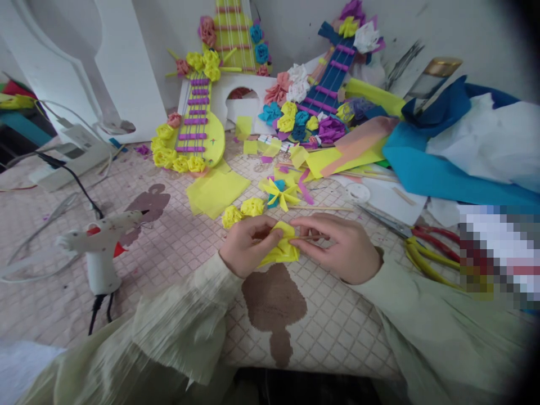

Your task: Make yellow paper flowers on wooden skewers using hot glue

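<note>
Left hand (pixel 253 243) and right hand (pixel 341 244) pinch yellow paper (pixel 284 247) between them, at the table's (pixel 346 337) near middle — likely light, soft and easily creased, best taken lightly by its folded edges.

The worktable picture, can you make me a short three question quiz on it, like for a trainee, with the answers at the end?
1. Multiple choice: from the person's own view, where is the white glue gun?
A) To the left of both hands
B) Between the two hands
C) To the right of both hands

2. True or false: the left hand has its fingers on a piece of yellow paper.

3. Fill in the blank: the bars across the neck of the blue guitar-shaped craft are coloured ______.

Key: 1. A; 2. True; 3. purple
</note>
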The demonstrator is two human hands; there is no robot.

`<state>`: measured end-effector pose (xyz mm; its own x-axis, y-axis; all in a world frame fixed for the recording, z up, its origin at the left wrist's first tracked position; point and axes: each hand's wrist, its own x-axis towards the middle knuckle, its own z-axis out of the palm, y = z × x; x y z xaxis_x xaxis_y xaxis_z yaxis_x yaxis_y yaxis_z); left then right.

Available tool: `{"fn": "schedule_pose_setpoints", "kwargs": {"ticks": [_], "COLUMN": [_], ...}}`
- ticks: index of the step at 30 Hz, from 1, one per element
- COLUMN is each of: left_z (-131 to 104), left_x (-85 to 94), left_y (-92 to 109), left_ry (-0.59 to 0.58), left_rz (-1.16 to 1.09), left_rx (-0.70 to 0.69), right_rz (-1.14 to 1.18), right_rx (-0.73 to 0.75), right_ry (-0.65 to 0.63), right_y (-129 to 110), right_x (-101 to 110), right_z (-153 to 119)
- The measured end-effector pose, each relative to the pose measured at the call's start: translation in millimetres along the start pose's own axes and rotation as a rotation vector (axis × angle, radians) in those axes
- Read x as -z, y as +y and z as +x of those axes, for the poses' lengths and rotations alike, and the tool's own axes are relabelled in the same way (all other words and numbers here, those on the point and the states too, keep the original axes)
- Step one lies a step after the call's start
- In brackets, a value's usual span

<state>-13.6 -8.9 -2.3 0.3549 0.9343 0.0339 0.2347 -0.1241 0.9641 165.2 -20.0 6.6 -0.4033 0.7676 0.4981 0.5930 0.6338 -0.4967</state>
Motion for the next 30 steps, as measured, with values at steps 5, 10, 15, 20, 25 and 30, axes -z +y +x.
{"fn": "schedule_pose_setpoints", "kwargs": {"ticks": [5, 10, 15, 20, 25, 30], "left_z": [-2.2, -2.6, -2.5, -3.2, -2.3, -0.5], "left_x": [0.1, 0.6, -0.1, -0.8, -0.2, -0.3], "left_y": [1.1, -1.4, -5.6, -4.5, -3.4, -3.0], "left_ry": [-0.002, 0.047, 0.041, 0.035, 0.025, 0.038], "left_rz": [0.081, 0.175, 0.15, 0.082, 0.036, -0.049], "left_rx": [-0.033, -0.112, -0.13, -0.105, -0.081, -0.01], "right_rz": [0.051, 0.073, 0.059, 0.027, 0.026, 0.094], "right_rx": [-0.104, -0.116, -0.134, -0.087, -0.091, -0.152], "right_ry": [-0.017, -0.058, -0.072, -0.022, -0.015, -0.035], "right_y": [-0.4, 2.0, 2.0, -0.5, 1.0, 1.1], "right_x": [1.2, 2.8, 2.7, 1.2, 0.2, 0.8], "right_z": [1.2, 3.2, 2.6, 1.3, 0.1, 0.8]}}
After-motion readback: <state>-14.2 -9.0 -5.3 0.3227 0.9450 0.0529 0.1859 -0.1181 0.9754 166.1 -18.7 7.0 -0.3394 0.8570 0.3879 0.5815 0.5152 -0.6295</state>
